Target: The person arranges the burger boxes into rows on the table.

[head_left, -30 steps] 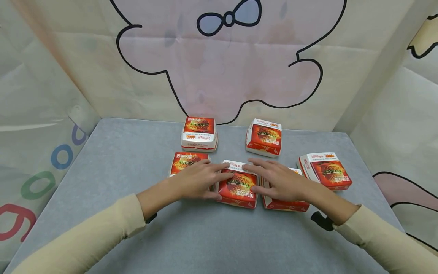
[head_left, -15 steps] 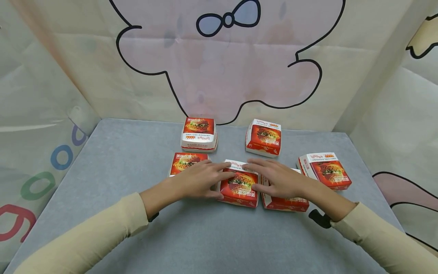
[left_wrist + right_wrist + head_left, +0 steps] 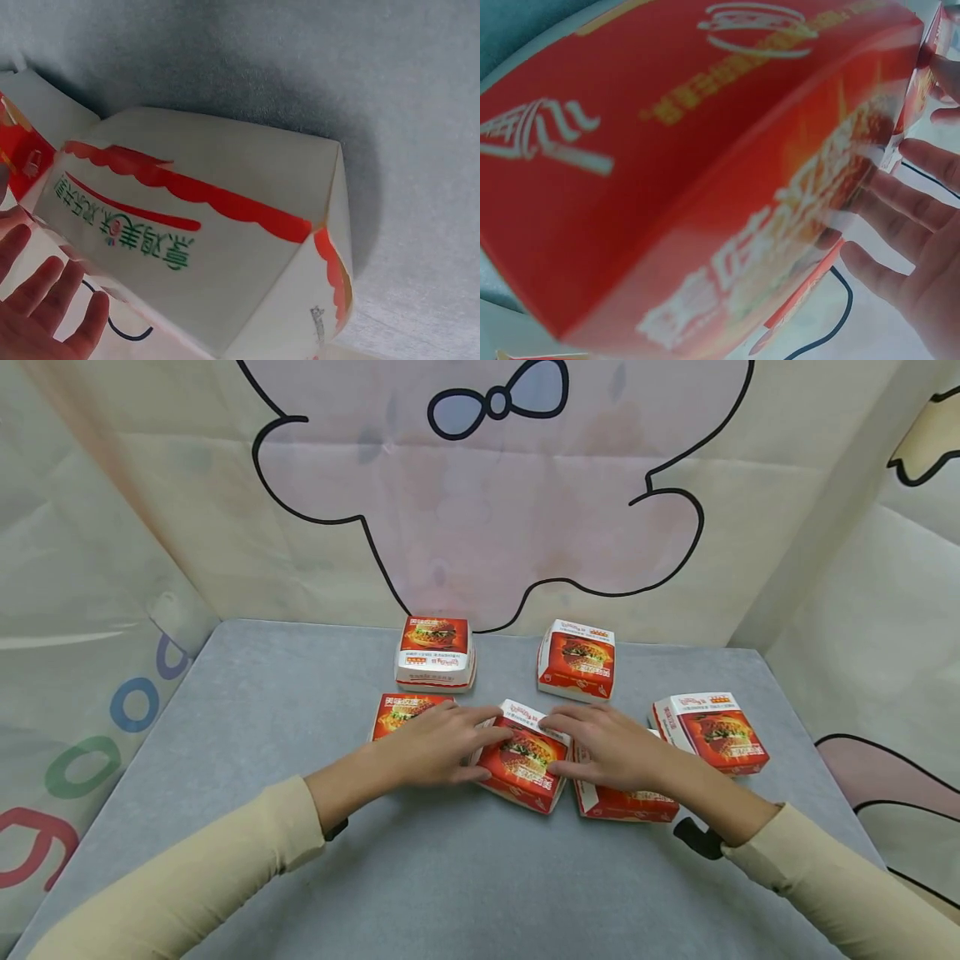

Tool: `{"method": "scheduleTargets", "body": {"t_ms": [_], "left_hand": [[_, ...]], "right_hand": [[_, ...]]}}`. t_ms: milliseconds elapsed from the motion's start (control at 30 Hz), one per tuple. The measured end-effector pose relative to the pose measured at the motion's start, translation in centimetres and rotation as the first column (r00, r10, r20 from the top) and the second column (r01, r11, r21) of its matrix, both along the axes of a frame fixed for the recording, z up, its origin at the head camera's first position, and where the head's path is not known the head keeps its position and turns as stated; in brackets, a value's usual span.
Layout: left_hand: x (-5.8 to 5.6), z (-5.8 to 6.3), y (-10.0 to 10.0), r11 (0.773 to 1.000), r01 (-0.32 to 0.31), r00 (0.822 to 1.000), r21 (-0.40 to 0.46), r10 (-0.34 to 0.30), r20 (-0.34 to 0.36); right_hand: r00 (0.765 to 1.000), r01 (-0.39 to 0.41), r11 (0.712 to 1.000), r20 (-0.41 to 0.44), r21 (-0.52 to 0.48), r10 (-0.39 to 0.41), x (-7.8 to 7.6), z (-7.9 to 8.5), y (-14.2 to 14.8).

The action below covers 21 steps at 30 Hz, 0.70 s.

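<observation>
A red-and-white burger box [image 3: 525,758] lies turned at an angle between my two hands in the head view. My left hand [image 3: 438,745] reaches over a second burger box [image 3: 405,710], mostly hidden beneath it, with fingers stretched to the middle box's left side. From the right, my right hand [image 3: 611,747] spreads its fingers along the middle box's other edge, above a third burger box [image 3: 626,806]. Close up in the left wrist view is a white box side with green lettering [image 3: 157,225]; a red box [image 3: 705,165] fills much of the right wrist view.
Two burger boxes stand at the back, one left [image 3: 435,653] and one right [image 3: 577,660]. Another burger box [image 3: 711,732] lies to the right, beyond my right hand. Printed cloth walls [image 3: 465,543] surround the grey tabletop [image 3: 450,885].
The middle burger box has turned clockwise, its left side going away from me. My left hand has shifted slightly forward with it; my right hand is nearly where it was.
</observation>
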State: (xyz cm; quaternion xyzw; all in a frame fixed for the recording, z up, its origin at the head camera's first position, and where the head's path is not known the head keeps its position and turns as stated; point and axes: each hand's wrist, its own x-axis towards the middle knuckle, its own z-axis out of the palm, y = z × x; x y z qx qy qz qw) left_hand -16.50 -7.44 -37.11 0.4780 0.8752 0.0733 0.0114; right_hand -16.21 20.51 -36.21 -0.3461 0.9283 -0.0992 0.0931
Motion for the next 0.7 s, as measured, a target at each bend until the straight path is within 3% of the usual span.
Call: {"method": "scheduleTargets", "body": {"t_ms": [167, 700], "left_hand": [[0.3, 0.0, 0.4, 1.0, 0.015, 0.999, -0.001, -0.015, -0.046], [1.1, -0.1, 0.9, 0.998, 0.028, 0.996, -0.05, -0.032, -0.079]], "right_hand": [[1.0, 0.008, 1.0, -0.02, 0.014, -0.008, 0.1, 0.0, -0.2], [0.989, 0.06, 0.998, -0.138, 0.005, -0.058, 0.6, -0.2, -1.0]]}}
